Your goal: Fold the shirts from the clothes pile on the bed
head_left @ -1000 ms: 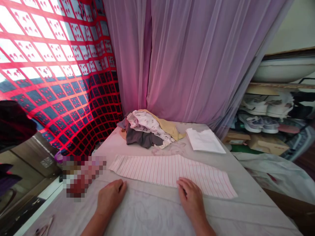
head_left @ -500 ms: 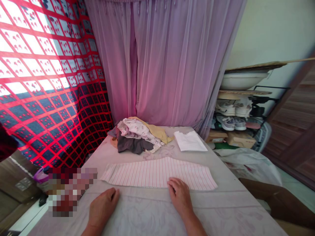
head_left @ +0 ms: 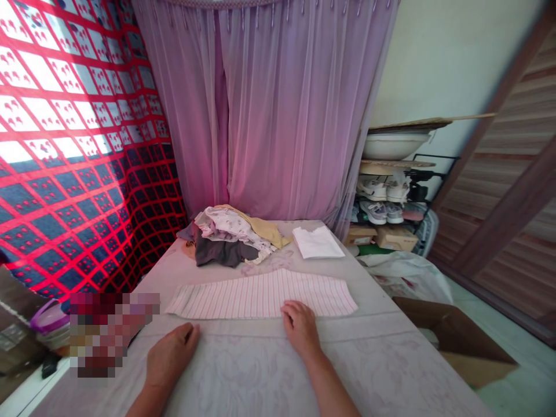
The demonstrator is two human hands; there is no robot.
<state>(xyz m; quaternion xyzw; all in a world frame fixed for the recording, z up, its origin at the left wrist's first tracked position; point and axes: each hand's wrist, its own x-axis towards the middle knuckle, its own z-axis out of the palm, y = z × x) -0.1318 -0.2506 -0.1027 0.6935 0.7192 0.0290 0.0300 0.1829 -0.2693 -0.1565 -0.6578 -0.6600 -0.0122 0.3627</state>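
Gently, the striped cloth (head_left: 252, 296) is best smoothed by the right hand (head_left: 300, 325) at its front edge and the left hand (head_left: 171, 352) nearby, all fingers loosely bent, nothing gripped.

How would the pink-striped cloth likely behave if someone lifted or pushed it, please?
The pink-striped cloth would probably droop when lifted, as it lies thin and flat. It is likely light, showing so little thickness. A push from the right hand, which overlaps its near edge, might bunch it rather than slide it.
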